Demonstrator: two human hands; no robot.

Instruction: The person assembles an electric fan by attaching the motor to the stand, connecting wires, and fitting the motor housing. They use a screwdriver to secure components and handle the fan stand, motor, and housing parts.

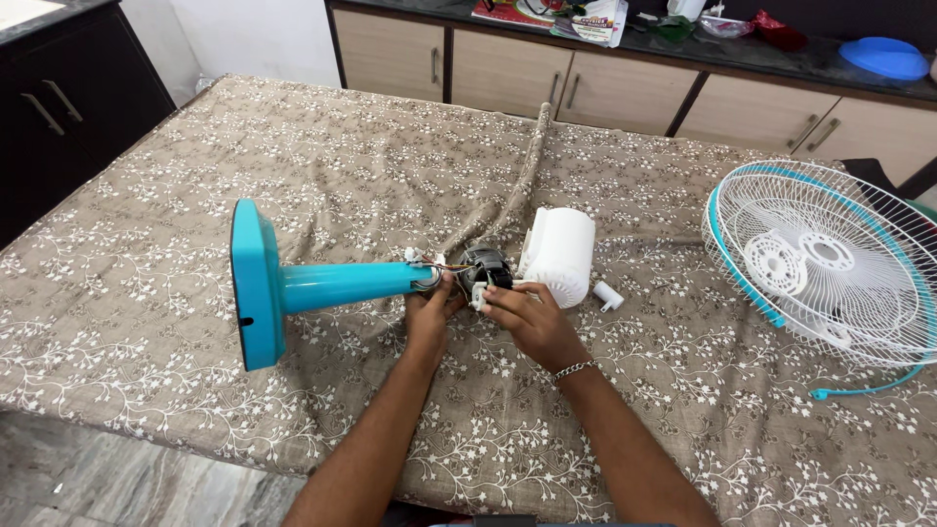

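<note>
A teal fan stand (293,285) lies on its side on the patterned tablecloth (195,176), its base to the left. At its neck are loose wires and a black fan motor (486,265). My left hand (427,314) grips the neck of the stand just below the wires. My right hand (527,317) holds the motor's underside at a small white part. A white motor cover (559,254) lies right behind the motor. A small white knob (609,296) rests to its right.
White and teal fan guards (830,263) lie stacked at the table's right side. A fold in the cloth (522,176) runs toward the far edge. Cabinets and a dark counter (761,54) with a blue plate and clutter stand behind.
</note>
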